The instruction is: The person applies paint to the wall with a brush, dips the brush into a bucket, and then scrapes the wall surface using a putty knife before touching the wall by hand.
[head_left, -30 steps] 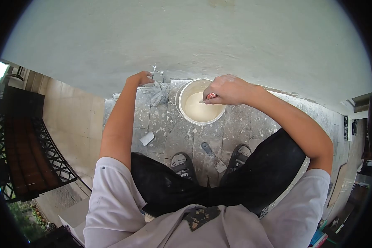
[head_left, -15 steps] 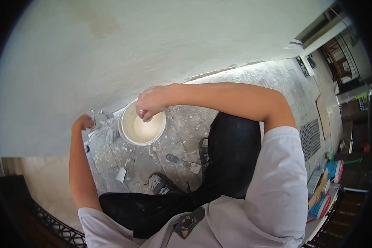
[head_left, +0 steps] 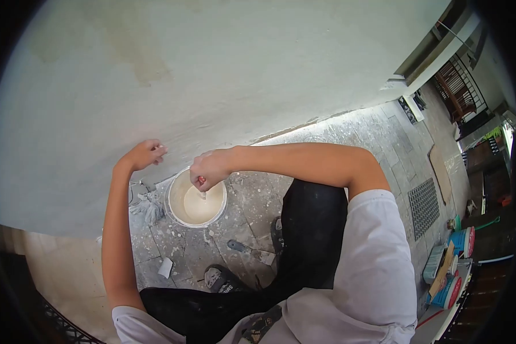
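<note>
Cream-coloured liquid (head_left: 198, 210) lies in the white bucket (head_left: 176, 190), which I see standing on splattered paving (head_left: 252, 198) close to the pale wall (head_left: 241, 74); above it, I make out the right hand (head_left: 210, 169), fingers clenched round a red-handled tool (head_left: 201, 180), its lower end pointing down over the bucket; the fist hides most of it, so I cannot tell whether it meets the liquid; the left hand (head_left: 145, 155) hangs by the wall, fingers loosely bent, and I cannot tell whether they grip anything; a grey crumpled bundle (head_left: 149, 208) lies just beside the bucket, to its left; nearer the sandals (head_left: 226, 279) I see a scraper (head_left: 251, 251) and a small white piece (head_left: 165, 268).
</note>
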A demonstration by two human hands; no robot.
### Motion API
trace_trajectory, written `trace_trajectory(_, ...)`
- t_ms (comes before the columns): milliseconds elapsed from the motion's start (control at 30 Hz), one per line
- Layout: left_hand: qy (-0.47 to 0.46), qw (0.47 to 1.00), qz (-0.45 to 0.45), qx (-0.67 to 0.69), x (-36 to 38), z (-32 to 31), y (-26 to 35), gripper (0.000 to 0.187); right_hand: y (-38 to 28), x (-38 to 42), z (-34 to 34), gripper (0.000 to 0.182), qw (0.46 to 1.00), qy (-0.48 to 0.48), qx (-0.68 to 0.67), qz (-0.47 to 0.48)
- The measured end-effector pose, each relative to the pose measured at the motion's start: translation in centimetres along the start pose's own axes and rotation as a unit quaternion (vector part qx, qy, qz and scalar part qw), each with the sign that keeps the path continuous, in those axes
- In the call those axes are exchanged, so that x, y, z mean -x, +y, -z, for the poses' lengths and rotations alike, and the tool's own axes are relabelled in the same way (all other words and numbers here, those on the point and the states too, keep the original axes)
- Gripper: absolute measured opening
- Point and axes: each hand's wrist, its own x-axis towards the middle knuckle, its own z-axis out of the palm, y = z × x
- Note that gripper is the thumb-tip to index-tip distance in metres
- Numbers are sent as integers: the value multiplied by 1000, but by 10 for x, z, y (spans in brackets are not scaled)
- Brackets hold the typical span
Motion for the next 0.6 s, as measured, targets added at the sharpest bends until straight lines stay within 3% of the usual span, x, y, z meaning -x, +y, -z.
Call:
trace_trajectory(133,-32,999,-22,-24,5,-8,35,41,1,11,10,21,991,88,-104,5)
trace_trajectory(200,-37,999,-15,-24,5,-2,32,42,1,25,25,22,979,142,-144,19)
trace_trajectory(333,-68,996,63,-19,0,15,-12,37,-7,78,57,25,950,264,-157,-58)
trace_trajectory(400,-85,987,135,-22,7,12,-19,33,-23,110,71,27,882,332,-294,-156)
trace_trajectory(433,-94,982,161,-20,6,11,-27,32,-24,123,75,27,846,407,-310,-150)
trace_trajectory(533,-118,967,225,-17,-1,3,-57,31,-25,160,83,26,730,599,-293,-148)
trace_trajectory(600,-126,960,248,-9,1,-2,-72,30,-25,181,71,26,668,672,-270,-171)
